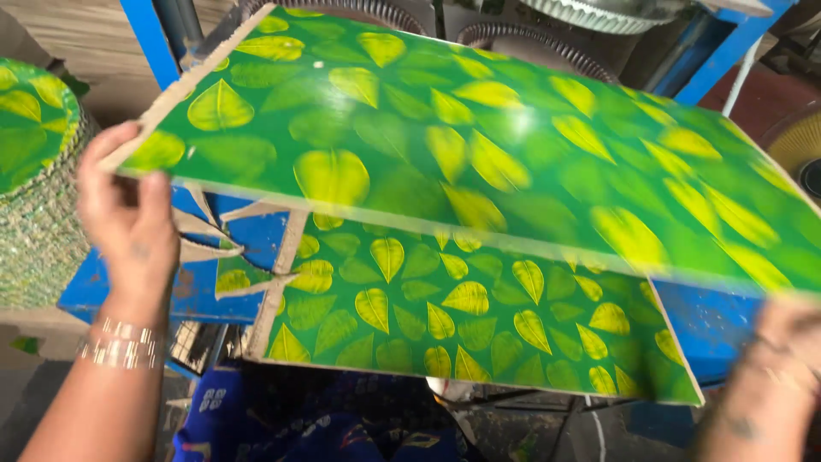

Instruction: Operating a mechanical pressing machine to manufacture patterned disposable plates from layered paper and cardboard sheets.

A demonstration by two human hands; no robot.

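I hold up a large glossy green sheet printed with yellow-green leaves (pixel 479 145), tilted over the bench. My left hand (pixel 128 218) grips its near left corner, with bangles on that wrist. At the lower right my right hand (pixel 782 359) is blurred under the sheet's right end; its grip cannot be made out. Below lies a second leaf-printed sheet (pixel 479 316) flat on the blue bench (pixel 201 295), with cut scraps (pixel 231 257) beside its left edge.
A tall stack of round leaf-printed plates (pixel 34 171) stands at the left. Ribbed metal dies (pixel 530 47) and blue machine frame bars (pixel 145 38) sit behind the sheet. Dark blue cloth (pixel 291 423) lies below the bench edge.
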